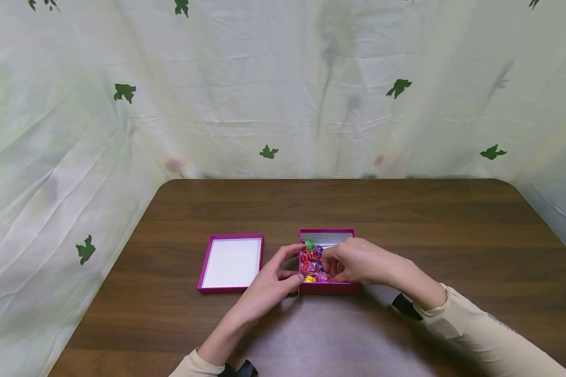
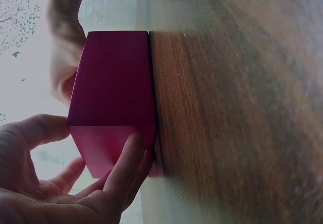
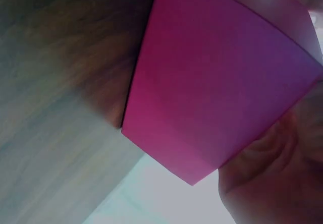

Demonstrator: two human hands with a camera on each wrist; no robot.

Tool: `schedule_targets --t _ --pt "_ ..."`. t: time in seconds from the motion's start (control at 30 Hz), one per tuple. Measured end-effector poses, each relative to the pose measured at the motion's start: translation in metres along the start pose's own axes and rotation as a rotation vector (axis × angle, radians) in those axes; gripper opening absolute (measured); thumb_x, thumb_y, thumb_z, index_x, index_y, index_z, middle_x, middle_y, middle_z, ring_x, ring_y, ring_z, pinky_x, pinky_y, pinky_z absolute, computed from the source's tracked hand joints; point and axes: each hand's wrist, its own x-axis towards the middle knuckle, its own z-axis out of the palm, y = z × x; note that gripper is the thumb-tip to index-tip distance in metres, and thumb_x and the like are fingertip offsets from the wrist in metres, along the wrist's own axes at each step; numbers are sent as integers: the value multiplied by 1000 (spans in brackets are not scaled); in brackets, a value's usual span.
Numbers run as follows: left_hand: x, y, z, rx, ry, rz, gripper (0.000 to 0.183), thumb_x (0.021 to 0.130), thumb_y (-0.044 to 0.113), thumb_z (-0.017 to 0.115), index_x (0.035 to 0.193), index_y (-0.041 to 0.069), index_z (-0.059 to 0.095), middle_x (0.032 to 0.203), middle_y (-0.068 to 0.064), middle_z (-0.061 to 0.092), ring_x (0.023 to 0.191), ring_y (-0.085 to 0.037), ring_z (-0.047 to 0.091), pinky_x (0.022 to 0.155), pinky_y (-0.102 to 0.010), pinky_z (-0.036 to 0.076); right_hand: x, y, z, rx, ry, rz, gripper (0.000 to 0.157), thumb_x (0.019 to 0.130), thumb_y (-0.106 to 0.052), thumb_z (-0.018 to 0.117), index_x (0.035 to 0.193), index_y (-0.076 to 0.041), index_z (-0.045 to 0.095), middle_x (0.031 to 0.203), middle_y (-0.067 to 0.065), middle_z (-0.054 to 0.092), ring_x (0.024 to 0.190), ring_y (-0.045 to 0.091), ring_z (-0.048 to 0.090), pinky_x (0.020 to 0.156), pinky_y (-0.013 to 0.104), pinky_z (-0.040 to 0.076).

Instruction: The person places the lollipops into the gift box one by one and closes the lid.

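Observation:
An open magenta box (image 1: pixel 330 288) holds several wrapped lollipops (image 1: pixel 308 256) in bright colours, packed along its left part. White sticks show near its far wall. My left hand (image 1: pixel 269 285) rests against the box's left side, with fairly straight fingers touching the wall and the thumb at the near left corner; the left wrist view shows these fingers (image 2: pixel 126 166) on the outer wall. Over the right part of the box, my right hand (image 1: pixel 358 261) reaches in with bent fingers among the lollipops. Its fingertips are hidden, so whether it pinches a lollipop cannot be told.
To the left of the box lies its magenta lid (image 1: pixel 231 262), white inside facing up. Both stand on a brown wooden table (image 1: pixel 405 214). A pale curtain (image 1: pixel 287 94) with green leaf shapes hangs behind the table and along its sides.

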Motion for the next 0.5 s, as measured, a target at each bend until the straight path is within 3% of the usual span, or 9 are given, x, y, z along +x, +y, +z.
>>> schedule_targets --t 0.37,0.5 --pt "1 0 -1 3 -10 -9 54 95 16 63 145 23 44 150 -12 39 112 -32 60 83 -42 54 -2 4 -7 190 -54 0 19 81 -6 78 92 -17 67 80 -14 64 77 0 62 75 27 53" --pt "0 0 -1 0 -8 -2 54 94 15 63 145 22 44 150 -13 40 112 -32 61 83 -42 55 -4 5 -11 239 -18 -29 18 84 -6 76 97 -16 69 85 -11 67 81 2 63 78 31 53"
